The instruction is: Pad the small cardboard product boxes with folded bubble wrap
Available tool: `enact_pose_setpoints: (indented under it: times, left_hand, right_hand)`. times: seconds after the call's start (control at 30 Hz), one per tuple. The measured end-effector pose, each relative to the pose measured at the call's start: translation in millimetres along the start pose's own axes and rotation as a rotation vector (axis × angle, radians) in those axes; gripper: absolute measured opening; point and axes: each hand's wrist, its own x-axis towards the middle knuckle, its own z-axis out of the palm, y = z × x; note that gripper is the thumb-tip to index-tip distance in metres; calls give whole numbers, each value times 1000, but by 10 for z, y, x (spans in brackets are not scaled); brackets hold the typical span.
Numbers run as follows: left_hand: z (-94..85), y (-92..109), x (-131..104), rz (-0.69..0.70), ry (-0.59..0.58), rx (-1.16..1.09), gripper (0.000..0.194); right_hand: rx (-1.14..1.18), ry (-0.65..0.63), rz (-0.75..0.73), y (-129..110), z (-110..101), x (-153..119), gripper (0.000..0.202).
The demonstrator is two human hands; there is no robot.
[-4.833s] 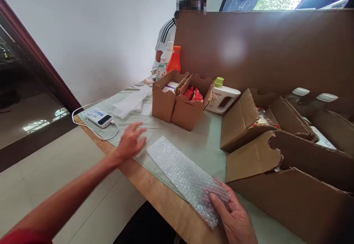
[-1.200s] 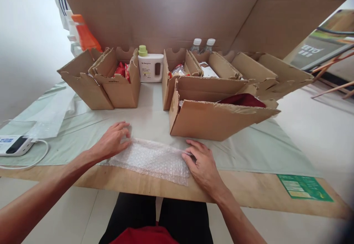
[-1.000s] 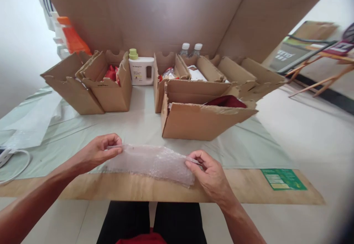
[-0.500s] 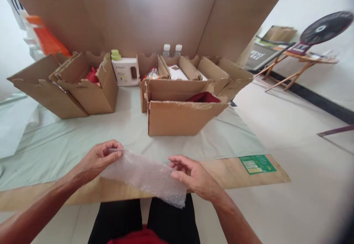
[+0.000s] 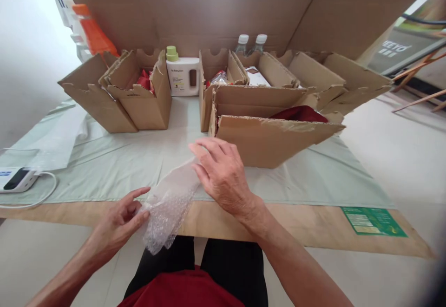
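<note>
A strip of clear bubble wrap (image 5: 170, 205) hangs slantwise over the table's front edge. My right hand (image 5: 223, 172) pinches its upper end between thumb and fingers. Beside its lower left side is my left hand (image 5: 127, 216), fingers and thumb apart, the thumb tip close to or touching the plastic. Just beyond my right hand stands an open cardboard box (image 5: 272, 140) with dark red cloth (image 5: 301, 114) inside.
Behind are more open cardboard boxes (image 5: 146, 109), a white bottle with a green cap (image 5: 183, 77) and clear bottles with white caps (image 5: 259, 43). A white device with a cable (image 5: 17, 179) and plastic sheeting (image 5: 59, 135) lie left. A tall cardboard panel (image 5: 209, 9) stands at the back.
My right hand has moved up and now grips the bubble wrap's upper end. My left hand has loosened its pinch and sits lower. The view has shifted left.
</note>
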Motion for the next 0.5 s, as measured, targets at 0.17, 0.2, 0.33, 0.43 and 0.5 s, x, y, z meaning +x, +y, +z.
enact_pose_setpoints:
  times: [0.17,0.2,0.33,0.43,0.5]
  left_hand:
    - [-11,-79,-138,-106,18,-269,80]
    - [-19,-79,-144,-137,0,-297,79]
    - [-6,-96,-213,-228,-37,-366,54]
    - [83,-136,-340,-219,-84,-459,43]
    - [167,-160,-433,-175,-131,-538,44]
  right_hand:
    - [139,-9,-24,-70,160,-93,29]
    - [144,-96,7,-56,208,-173,29]
    - [92,-458,93,-43,526,-269,36]
    - [123,-578,107,-51,764,-86,32]
    - [163,-580,104,-14,807,3,33]
